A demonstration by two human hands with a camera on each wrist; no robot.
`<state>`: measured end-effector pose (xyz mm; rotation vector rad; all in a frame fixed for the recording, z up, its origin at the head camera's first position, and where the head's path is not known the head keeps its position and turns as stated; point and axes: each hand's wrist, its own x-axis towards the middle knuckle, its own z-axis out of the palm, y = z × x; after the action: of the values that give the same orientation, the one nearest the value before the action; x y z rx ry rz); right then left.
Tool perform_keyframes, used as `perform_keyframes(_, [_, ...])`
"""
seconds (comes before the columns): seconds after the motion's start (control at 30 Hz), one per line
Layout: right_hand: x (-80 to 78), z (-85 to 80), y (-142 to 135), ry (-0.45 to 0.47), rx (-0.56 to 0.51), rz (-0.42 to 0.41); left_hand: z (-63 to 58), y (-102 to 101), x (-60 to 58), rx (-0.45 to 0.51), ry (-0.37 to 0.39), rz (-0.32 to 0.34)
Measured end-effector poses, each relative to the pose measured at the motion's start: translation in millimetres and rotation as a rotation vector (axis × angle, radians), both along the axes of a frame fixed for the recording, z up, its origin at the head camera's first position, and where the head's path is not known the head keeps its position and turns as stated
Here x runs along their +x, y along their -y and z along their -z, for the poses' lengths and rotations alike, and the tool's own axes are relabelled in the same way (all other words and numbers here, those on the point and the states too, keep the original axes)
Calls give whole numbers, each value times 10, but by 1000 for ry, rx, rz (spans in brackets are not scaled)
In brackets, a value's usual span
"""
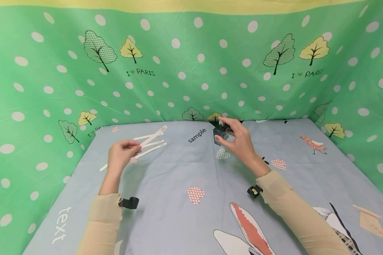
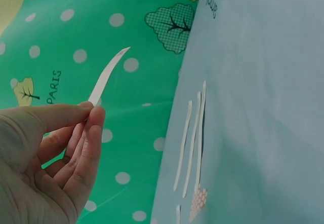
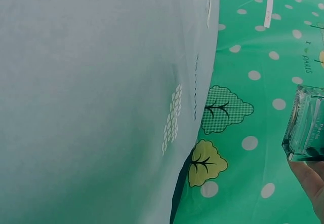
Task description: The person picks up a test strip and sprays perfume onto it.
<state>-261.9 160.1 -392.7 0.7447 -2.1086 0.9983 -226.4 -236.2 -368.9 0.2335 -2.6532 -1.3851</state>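
My left hand [image 1: 122, 152] pinches a white perfume test strip [image 1: 155, 135] between thumb and fingertips, above the bed-like cloth surface. In the left wrist view the held strip [image 2: 107, 77] curves upward from the fingertips. Several more white strips [image 1: 151, 150] lie on the cloth beneath and beyond this hand. My right hand [image 1: 242, 145] grips a dark, clear-walled glass perfume bottle [image 1: 218, 136] upright, index finger at its top, thumb low on its side. Only part of the bottle [image 3: 306, 125] and a few fingers show at the right edge of the right wrist view.
A grey-blue printed cloth [image 1: 169, 177] covers the table. Green dotted curtain fabric [image 1: 191, 56] rises behind it and along both sides. A small black wrist camera [image 1: 131, 203] is strapped at the left cuff, another camera [image 1: 254, 191] at the right.
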Motion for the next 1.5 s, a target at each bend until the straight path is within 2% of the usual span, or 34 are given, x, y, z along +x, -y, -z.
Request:
perform_keyframes(0.37, [7,0,-7,10,-7,8,120,256,13,6,55,-46])
perform_keyframes(0.6, [6,-9,-8,21,-12,7,187,442,68,22,84,-93])
perform_keyframes(0.8, [5,-16,-2,17,-15,0,264,613,113,81,116,-121])
perform_keyframes(1.0, [-6,-6,-2,22,-18,-2,342,765,161,84,155,-153])
perform_keyframes(1.37, [-10,-1,-4,21,-9,1,487,1070,276,69,254,-128])
perform_keyframes(1.5, [-16,-6,-3,19,-5,0,501,1157,306,113,291,-110])
